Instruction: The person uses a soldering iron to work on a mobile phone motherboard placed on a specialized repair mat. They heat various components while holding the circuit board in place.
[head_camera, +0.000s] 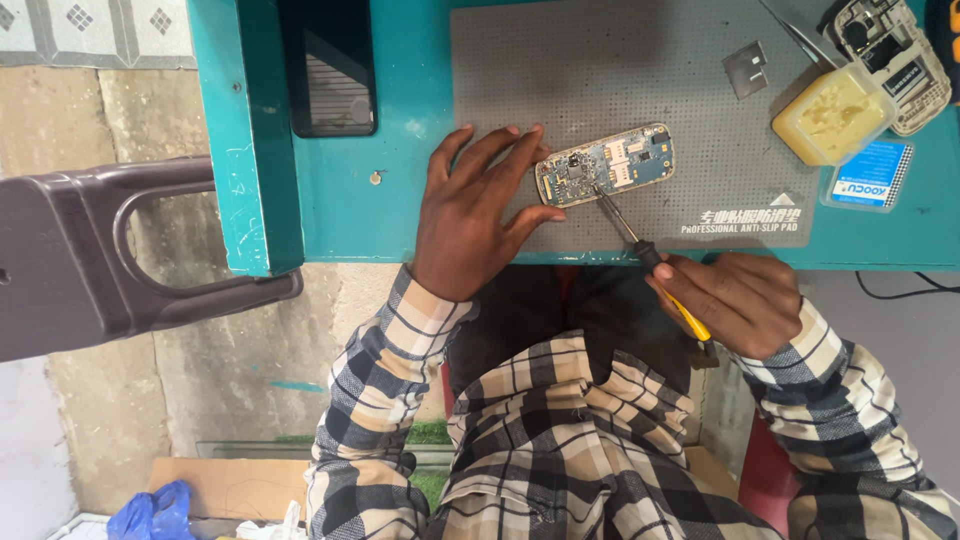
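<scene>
- Small phone-repair workbench, workshop or stall setting.
- Teal-painted table, scuffed, carrying a grey anti-slip repair mat.
- On the mat: bare phone circuit board, small metal shield.
- Nearby: tub of yellow flux paste, stripped phone housing, dark phone.
- Rough concrete wall below, cardboard on the floor.
</scene>
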